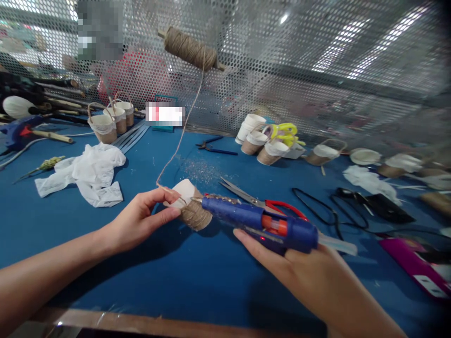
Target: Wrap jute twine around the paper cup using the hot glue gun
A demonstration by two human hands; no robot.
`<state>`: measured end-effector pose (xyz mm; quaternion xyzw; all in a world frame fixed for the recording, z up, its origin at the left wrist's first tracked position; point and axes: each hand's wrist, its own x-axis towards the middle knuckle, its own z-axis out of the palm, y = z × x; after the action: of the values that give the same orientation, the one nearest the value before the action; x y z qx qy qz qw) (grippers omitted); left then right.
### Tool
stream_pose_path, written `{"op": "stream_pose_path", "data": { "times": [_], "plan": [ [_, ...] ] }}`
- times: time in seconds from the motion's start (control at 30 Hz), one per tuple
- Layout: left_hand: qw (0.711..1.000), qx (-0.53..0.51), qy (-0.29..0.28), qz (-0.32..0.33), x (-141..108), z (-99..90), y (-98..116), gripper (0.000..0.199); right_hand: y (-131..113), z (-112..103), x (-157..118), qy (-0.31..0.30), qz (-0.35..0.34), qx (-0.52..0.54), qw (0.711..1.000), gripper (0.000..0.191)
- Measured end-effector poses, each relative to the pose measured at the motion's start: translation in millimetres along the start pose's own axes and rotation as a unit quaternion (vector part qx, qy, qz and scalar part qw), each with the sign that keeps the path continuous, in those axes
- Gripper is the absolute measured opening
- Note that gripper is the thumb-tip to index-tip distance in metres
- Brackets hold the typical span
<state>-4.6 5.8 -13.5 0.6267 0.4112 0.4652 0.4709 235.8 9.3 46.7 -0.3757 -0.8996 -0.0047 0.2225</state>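
Note:
Between the thumb and fingers of my left hand (pixel 143 213) is the rim of a small paper cup (pixel 196 215), tilted, its side wrapped in brown twine. A strand of twine (pixel 180 141) runs from these fingers up to a spool (pixel 190 49) mounted on the mesh. My right hand (pixel 299 267) is wrapped round a blue hot glue gun (pixel 239 213) with a clear glue stick out of its back. The gun's nozzle meets the cup's twine near the rim; whether it touches is hard to tell.
Red-handled scissors (pixel 260 201) lie behind the gun, and pliers (pixel 216 146) farther back. White lace cloth (pixel 89 171) and twine-wrapped cups (pixel 103 129) are on the left. More cups (pixel 271 152) stand at the back right. A black cable (pixel 317 206) and a purple phone-like object (pixel 412 265) lie right.

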Motion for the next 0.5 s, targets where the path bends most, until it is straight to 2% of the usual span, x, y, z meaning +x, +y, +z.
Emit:
{"op": "stream_pose_path", "data": {
  "times": [0.07,0.27,0.4,0.5],
  "plan": [
    [1.0,-0.004,0.0,0.001,0,-0.2,-1,0.007,0,0,0,-0.008,-0.012,0.004,1.0,0.027],
    [1.0,0.02,-0.006,-0.01,-2,-2.5,-1,0.007,-8,3,3,-0.051,0.04,0.053,0.997,0.027],
    [1.0,0.013,-0.006,-0.004,-2,-2.0,0,0.007,2,3,-3,-0.032,-0.003,0.012,0.999,0.026],
    [1.0,0.006,-0.001,0.005,0,-1.3,1,0.008,9,2,-8,-0.007,-0.004,0.001,1.0,0.031]
  ]
}}
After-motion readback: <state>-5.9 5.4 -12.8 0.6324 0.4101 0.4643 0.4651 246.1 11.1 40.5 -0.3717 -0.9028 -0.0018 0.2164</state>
